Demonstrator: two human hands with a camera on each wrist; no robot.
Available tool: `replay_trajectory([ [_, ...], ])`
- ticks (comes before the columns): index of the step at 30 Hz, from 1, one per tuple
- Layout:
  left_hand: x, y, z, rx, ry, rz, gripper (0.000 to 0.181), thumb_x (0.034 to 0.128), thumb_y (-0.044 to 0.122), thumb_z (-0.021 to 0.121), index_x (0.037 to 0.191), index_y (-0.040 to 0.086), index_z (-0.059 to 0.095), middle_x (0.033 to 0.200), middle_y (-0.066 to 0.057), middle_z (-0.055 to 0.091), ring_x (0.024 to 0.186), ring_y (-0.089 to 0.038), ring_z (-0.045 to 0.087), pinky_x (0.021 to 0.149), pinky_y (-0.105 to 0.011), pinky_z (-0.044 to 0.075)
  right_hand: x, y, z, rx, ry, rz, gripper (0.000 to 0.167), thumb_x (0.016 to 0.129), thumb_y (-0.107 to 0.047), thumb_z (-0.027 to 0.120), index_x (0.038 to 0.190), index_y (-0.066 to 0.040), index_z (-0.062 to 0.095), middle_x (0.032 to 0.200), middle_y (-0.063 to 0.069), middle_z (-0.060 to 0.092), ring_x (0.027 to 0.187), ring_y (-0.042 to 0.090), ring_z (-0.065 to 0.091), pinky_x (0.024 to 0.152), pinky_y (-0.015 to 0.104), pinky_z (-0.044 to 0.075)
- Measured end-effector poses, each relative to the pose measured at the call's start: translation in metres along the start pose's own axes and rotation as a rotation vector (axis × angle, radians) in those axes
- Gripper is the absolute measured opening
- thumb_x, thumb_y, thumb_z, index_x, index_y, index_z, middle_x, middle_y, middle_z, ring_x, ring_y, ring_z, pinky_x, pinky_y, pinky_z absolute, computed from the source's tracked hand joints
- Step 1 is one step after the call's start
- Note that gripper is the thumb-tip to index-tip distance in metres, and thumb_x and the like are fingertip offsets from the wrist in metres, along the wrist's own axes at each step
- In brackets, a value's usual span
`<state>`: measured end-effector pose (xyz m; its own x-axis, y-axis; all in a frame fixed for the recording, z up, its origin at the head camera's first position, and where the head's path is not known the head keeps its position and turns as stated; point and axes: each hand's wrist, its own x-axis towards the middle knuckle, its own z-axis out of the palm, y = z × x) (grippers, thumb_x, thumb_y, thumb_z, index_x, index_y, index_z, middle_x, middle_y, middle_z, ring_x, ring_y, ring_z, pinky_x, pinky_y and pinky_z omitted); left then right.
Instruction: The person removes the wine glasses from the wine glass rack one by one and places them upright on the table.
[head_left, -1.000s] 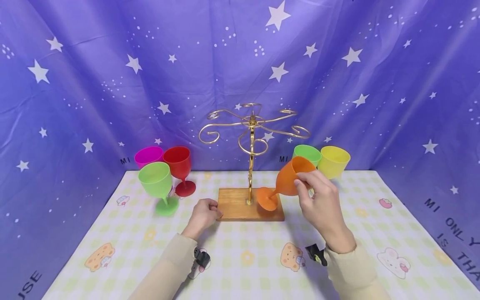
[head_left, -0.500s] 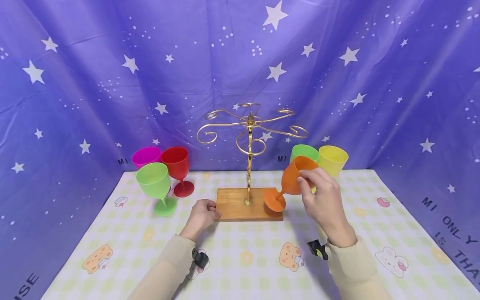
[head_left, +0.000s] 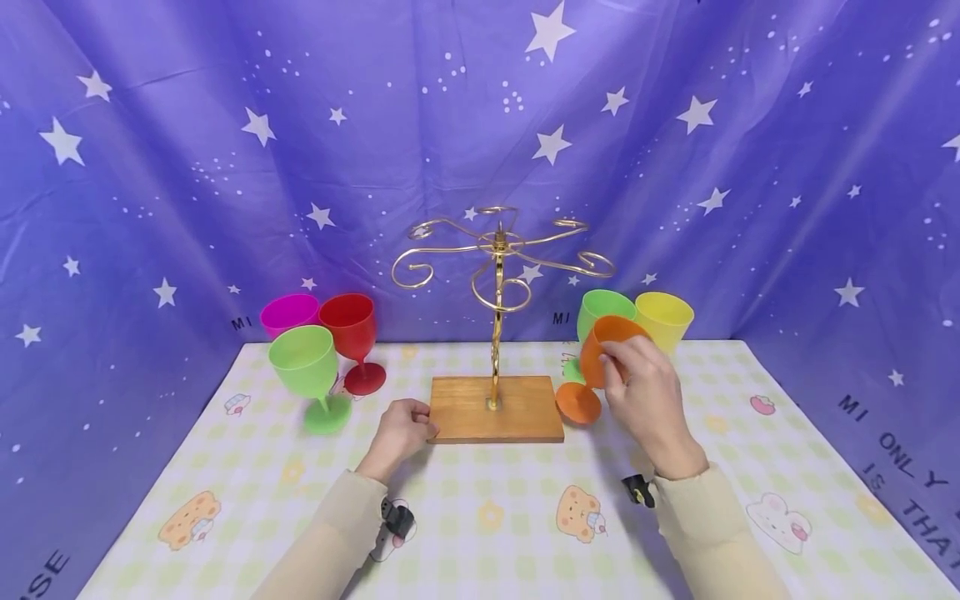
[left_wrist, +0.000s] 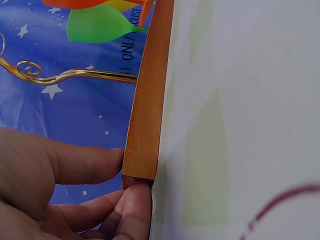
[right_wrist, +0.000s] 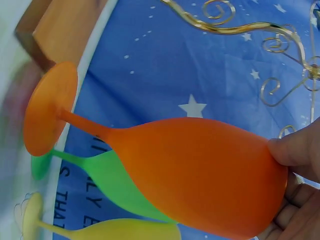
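My right hand (head_left: pixel 651 400) pinches an orange plastic goblet (right_wrist: pixel 200 175) by its rim, thumb on one side and fingers on the other. The goblet leans a little, its round foot (head_left: pixel 577 403) just right of the wooden base. Whether that foot touches the table is hard to tell. My left hand (head_left: pixel 401 435) holds the left end of the wooden base (head_left: pixel 465 408), with the thumb at its upper edge and curled fingers against the end face, as the left wrist view shows. From the base rises a gold wire stand (head_left: pixel 497 333) with curled arms, nothing hanging on them.
Behind the orange goblet stand a green goblet (head_left: pixel 600 310) and a yellow goblet (head_left: pixel 667 321). At the left are a magenta goblet (head_left: pixel 288 315), a red goblet (head_left: pixel 351 329) and a light green goblet (head_left: pixel 307 365). A purple starry curtain (head_left: pixel 450 150) hangs behind the checked tablecloth (head_left: pixel 487 558).
My right hand has carried the orange goblet to the right; its foot was over the wooden base and is now beside it, and the goblet leans less. My left hand stays at the base.
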<state>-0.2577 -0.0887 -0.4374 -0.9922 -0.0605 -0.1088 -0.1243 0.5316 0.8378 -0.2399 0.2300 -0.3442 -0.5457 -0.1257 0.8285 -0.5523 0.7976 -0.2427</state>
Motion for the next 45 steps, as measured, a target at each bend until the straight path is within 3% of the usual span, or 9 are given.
replay_trajectory([
  [10, -0.001, 0.001, -0.001, -0.003, -0.008, 0.010, 0.030, 0.0783, 0.001, 0.070, 0.107, -0.006, 0.063, 0.086, -0.008, 0.062, 0.076, -0.017, 0.057, 0.065, -0.029, 0.049, 0.001, 0.015, -0.001, -0.078, -0.034, -0.029, 0.016, 0.077, 0.006, 0.066, 0.093, 0.007, 0.070, 0.079, 0.016, 0.059, 0.074, 0.032, 0.054, 0.065, 0.042, 0.040],
  [21, -0.001, 0.004, -0.002, -0.012, -0.007, -0.014, 0.029, 0.0779, -0.001, 0.071, 0.106, -0.006, 0.062, 0.084, -0.008, 0.064, 0.074, -0.017, 0.058, 0.066, -0.029, 0.050, 0.002, 0.032, -0.006, -0.151, -0.105, -0.006, 0.016, 0.079, 0.002, 0.064, 0.094, 0.004, 0.070, 0.083, 0.014, 0.059, 0.079, 0.035, 0.054, 0.069, 0.045, 0.040],
  [35, 0.000, 0.000, 0.000, -0.010, -0.003, -0.036, 0.029, 0.0791, 0.001, 0.071, 0.107, -0.003, 0.063, 0.084, -0.006, 0.062, 0.074, -0.016, 0.057, 0.065, -0.027, 0.049, -0.007, 0.046, -0.010, -0.180, -0.131, 0.027, 0.017, 0.079, 0.002, 0.064, 0.095, 0.004, 0.069, 0.085, 0.015, 0.059, 0.082, 0.037, 0.054, 0.073, 0.048, 0.040],
  [45, -0.001, 0.001, 0.000, -0.007, -0.002, -0.004, 0.030, 0.0777, 0.000, 0.072, 0.106, -0.006, 0.063, 0.084, -0.007, 0.061, 0.071, -0.016, 0.057, 0.061, -0.027, 0.049, -0.009, 0.048, -0.014, -0.194, -0.134, 0.033, 0.016, 0.079, 0.002, 0.063, 0.094, 0.002, 0.068, 0.081, 0.013, 0.057, 0.077, 0.035, 0.053, 0.070, 0.046, 0.038],
])
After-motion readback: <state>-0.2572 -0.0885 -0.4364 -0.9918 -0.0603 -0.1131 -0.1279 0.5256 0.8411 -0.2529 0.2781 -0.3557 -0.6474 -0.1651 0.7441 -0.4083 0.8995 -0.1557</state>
